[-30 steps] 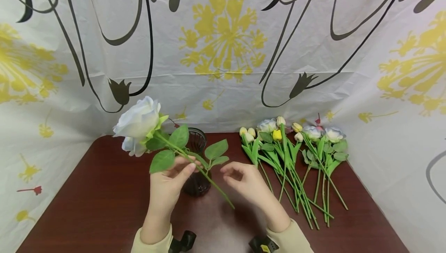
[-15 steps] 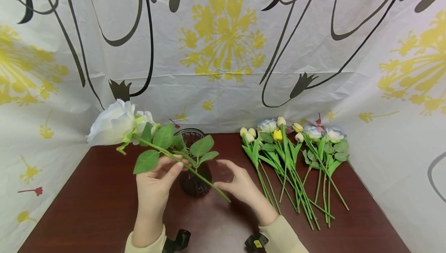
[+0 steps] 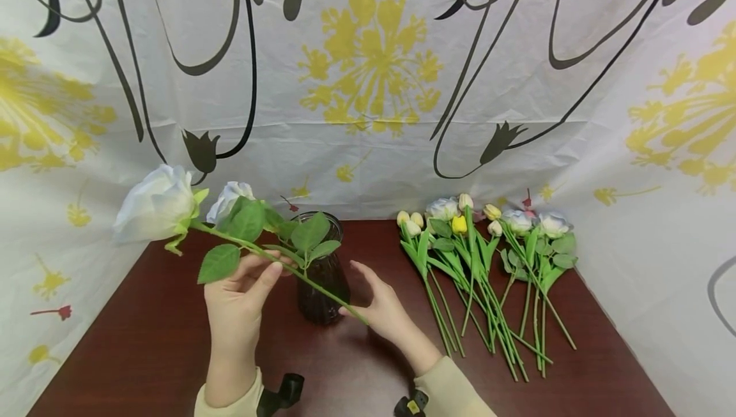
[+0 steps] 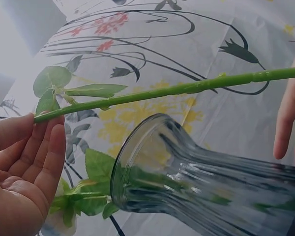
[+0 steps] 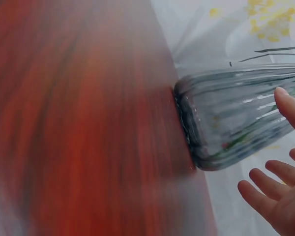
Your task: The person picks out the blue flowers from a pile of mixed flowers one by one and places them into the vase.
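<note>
My left hand [image 3: 241,302] pinches the green stem of a pale blue-white artificial rose [image 3: 154,205] between thumb and fingers. The stem slants down to the right, in front of a dark ribbed glass vase [image 3: 323,280]. Behind the held rose shows a second pale rose [image 3: 229,200]; in the left wrist view its leafy stem [image 4: 91,194] leads into the vase mouth. My right hand [image 3: 385,311] is spread beside the vase, its thumb near the stem's lower end. The right wrist view shows nothing held between its fingers.
Several artificial tulips [image 3: 460,225] and pale roses [image 3: 553,224] lie with their long stems on the right of the dark red-brown table [image 3: 138,353]. A patterned white cloth [image 3: 368,168] hangs behind the table and at both sides.
My left hand has carried the rose to the left, and its bloom now lies farther left. The right hand has moved left to the vase, its fingers spreading. The second rose has come into clearer sight.
</note>
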Demonstrator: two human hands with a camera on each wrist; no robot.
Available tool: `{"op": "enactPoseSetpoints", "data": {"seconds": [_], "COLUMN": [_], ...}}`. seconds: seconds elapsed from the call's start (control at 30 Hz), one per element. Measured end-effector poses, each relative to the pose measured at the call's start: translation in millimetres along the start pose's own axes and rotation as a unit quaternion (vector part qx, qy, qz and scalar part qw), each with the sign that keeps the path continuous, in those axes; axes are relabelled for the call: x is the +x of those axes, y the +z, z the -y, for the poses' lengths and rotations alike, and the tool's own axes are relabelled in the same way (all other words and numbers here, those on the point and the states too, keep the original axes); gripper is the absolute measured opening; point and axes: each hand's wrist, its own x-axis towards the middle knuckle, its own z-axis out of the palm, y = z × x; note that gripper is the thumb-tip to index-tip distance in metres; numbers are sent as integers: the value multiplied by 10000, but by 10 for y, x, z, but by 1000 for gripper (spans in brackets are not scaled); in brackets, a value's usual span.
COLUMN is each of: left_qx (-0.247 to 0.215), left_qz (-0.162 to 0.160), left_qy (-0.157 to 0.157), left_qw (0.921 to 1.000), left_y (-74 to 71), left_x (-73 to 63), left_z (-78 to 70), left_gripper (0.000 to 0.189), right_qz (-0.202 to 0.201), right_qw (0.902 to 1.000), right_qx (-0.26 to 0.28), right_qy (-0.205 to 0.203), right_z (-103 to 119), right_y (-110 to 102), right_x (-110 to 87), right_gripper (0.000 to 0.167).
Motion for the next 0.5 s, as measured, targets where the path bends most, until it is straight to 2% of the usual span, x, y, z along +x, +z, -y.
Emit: {"op": "enactPoseSetpoints", "data": {"seconds": [0.1, 0.3, 0.5], "left_qx": [-20, -106, -329], "left_qz": [-130, -262, -242], "left_qy": [-31, 115, 312], "left_qw": [9999, 9995, 9987], "left_y": [-22, -59, -100], "left_x": [9, 24, 50], "left_z": [-13, -34, -45], "left_gripper": [11, 9, 10], "right_qz": [11, 244, 421], "right_qw": [9999, 9991, 9988], "right_qx": [112, 273, 188], "right_qy": [-98, -207, -183], "right_z": [-36, -87, -115], "right_y": [49, 116, 144], "right_x": [7, 14, 24], "right_gripper": [84, 87, 86]}}
